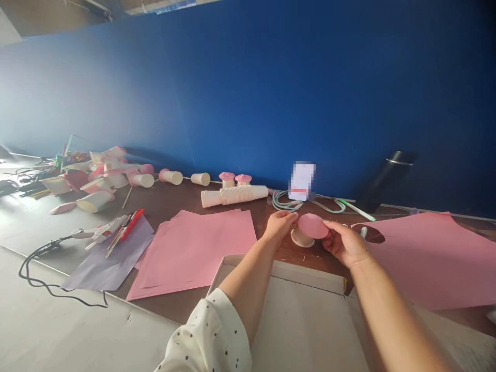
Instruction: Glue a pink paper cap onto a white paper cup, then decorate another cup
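A round pink paper disc (312, 226) sits tilted over a small white paper cup (302, 238), which stands upside down on the dark table. My right hand (346, 247) pinches the disc's right edge between thumb and fingers. Just off the left edge of the disc is my left hand (279, 226), its thumb and fingertips pressed together. Whether those fingertips hold anything is too small to make out. The disc hides the top of the cup.
Stacked paper cups (242, 194) lie behind, near cups with pink tops (227, 179). Pink sheets (197, 250) are to the left, beside a red cutter (129, 226) and a glue gun (98, 231). A white box lid (306, 315) lies in front; a dark bottle (387, 178) stands right.
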A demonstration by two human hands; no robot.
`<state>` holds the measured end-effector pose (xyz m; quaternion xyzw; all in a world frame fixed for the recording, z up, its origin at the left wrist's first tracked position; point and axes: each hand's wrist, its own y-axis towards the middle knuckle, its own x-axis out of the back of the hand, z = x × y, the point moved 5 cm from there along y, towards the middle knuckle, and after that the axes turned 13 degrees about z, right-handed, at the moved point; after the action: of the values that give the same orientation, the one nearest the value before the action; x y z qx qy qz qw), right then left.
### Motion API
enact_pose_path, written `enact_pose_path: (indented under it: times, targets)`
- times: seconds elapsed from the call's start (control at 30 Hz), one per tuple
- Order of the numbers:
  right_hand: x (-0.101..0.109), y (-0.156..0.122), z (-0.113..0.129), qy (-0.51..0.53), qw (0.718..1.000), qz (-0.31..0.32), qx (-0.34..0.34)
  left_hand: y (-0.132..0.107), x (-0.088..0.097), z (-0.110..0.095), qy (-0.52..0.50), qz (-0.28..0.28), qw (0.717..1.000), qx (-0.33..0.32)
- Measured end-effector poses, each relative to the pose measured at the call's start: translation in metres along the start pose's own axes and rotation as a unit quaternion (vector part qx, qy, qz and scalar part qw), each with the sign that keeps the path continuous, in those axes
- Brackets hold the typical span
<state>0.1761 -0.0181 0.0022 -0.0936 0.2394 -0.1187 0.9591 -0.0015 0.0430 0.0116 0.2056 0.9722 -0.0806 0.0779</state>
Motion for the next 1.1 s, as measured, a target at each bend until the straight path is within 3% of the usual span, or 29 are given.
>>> enact_pose_path:
  times: [0.43, 0.77, 0.97, 1.1]
  targets:
    - [0.0025, 0.0039, 0.0022, -0.024, 0.999, 0.0, 0.04, -0.004, -0.004, -0.0057, -0.03, 0.011, 0.999, 0.013]
    - [-0.001, 0.0028, 0.0053, -0.021, 0.998, 0.003, 0.059, 0.0005, -0.0047, -0.0034, -0.027, 0.069, 0.997, -0.024]
    - [0.003, 0.0007, 0.0042, -0.025, 0.999, -0.036, 0.011, 0.002, -0.0001, -0.0023, -0.112, 0.018, 0.994, -0.011]
    - [0.0029, -0.0003, 0.0001, -0.051, 0.998, -0.017, -0.031, 0.0035, 0.0, -0.001, -0.155, 0.031, 0.987, 0.0]
